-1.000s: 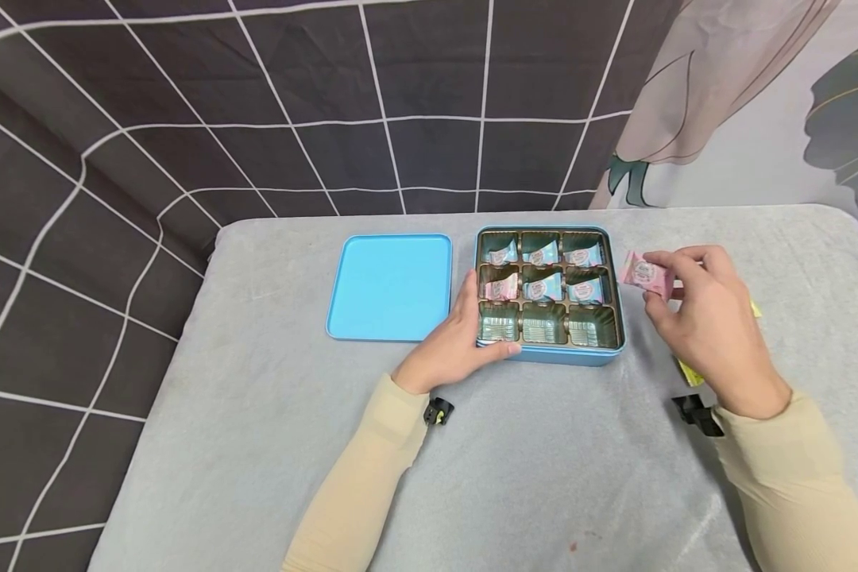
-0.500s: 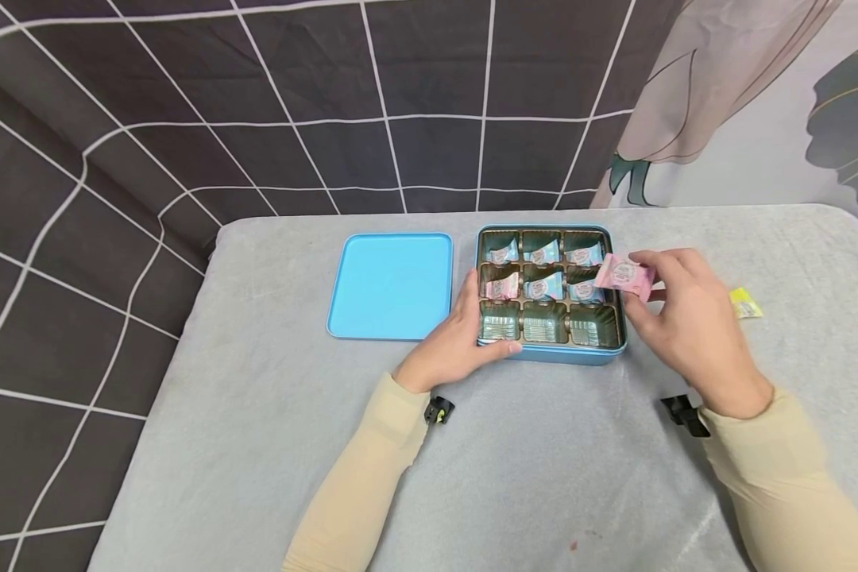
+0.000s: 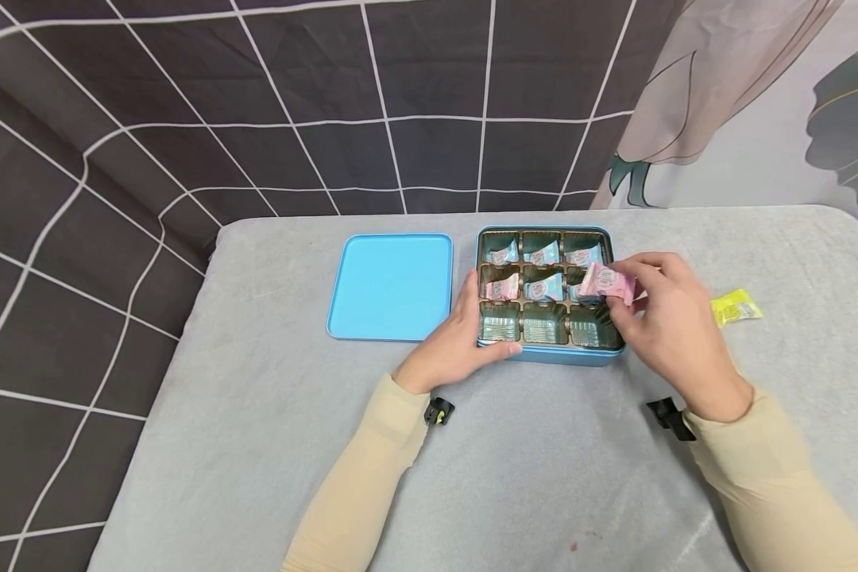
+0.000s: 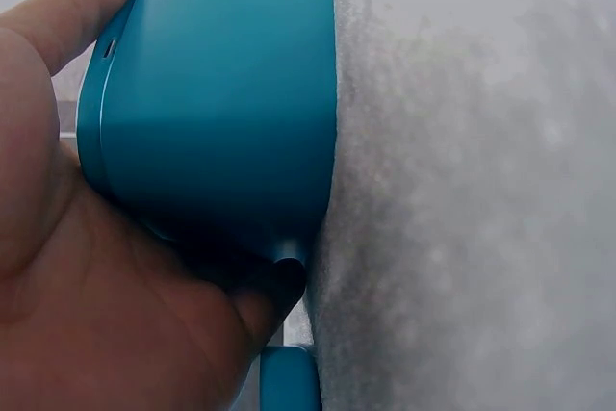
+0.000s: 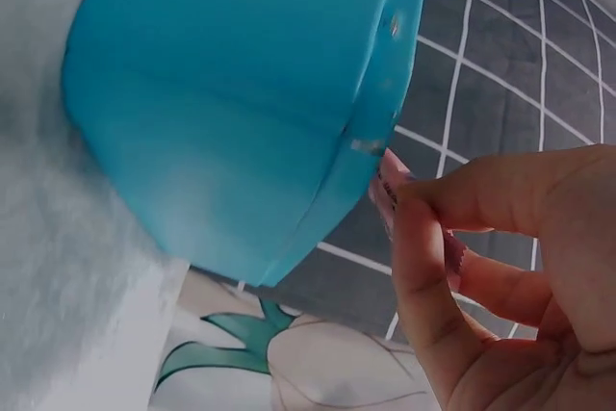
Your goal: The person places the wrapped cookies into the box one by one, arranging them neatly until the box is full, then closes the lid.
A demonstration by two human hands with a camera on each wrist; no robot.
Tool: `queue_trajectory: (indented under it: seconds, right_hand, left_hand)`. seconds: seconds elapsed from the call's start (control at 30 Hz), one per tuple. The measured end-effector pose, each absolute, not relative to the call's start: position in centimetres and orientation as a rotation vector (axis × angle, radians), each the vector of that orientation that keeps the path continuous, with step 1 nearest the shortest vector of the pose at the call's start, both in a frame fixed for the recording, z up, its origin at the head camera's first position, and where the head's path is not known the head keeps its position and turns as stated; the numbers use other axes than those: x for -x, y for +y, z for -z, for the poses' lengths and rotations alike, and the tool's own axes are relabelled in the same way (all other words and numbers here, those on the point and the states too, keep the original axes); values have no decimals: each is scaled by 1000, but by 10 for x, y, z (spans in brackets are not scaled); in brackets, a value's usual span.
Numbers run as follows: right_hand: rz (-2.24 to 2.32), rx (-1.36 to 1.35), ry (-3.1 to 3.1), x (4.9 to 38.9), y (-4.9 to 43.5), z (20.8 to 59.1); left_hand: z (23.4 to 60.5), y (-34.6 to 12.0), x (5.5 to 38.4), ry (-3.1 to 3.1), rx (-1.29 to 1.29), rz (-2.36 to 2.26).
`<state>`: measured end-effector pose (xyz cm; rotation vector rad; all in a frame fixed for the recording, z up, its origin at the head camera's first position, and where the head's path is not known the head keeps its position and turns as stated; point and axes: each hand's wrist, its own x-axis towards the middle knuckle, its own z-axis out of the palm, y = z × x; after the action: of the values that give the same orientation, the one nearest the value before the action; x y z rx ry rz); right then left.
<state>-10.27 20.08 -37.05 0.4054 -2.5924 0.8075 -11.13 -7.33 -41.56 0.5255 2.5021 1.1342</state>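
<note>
A blue tin (image 3: 565,355) with a nine-compartment gold tray stands on the table. Wrapped blue candies and one pink candy (image 3: 501,287) lie in its back and middle rows; the ridged bottoms of the front row show. My left hand (image 3: 450,342) rests against the tin's front left corner, fingers straight along the left side, thumb along the front. With thumb and fingertips, my right hand (image 3: 668,326) pinches another pink wrapped candy (image 3: 606,283) over the tin's right side, overlapping the middle row's right blue candy. The right wrist view shows this pink candy (image 5: 388,185) at the tin's rim.
The tin's blue lid (image 3: 391,286) lies flat just left of the tin. Behind my right hand, a yellow wrapped candy (image 3: 736,307) sits on the grey-covered table (image 3: 257,413). A dark grid-patterned curtain (image 3: 429,95) hangs along the back and left.
My right hand has moved left with the pink candy, from beside the tin to over its right side. More of the yellow candy shows behind it. My left hand has stayed put.
</note>
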Motion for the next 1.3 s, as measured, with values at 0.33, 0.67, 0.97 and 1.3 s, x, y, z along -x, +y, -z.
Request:
queue_trajectory:
  seconds: [0.33, 0.67, 0.97, 1.3]
  right_hand:
    - [-790, -494, -2569, 102, 188, 372]
    - [-838, -501, -2580, 100, 175, 370]
    - [-850, -602, -2533, 99, 165, 372]
    - [-895, -689, -2516, 99, 155, 375]
  left_hand:
    - [415, -73, 111, 2504, -519, -1133]
    - [415, -73, 111, 2510, -528, -1130]
    - [415, -73, 112, 2517, -532, -1141]
    - [415, -72, 112, 2519, -540, -1150]
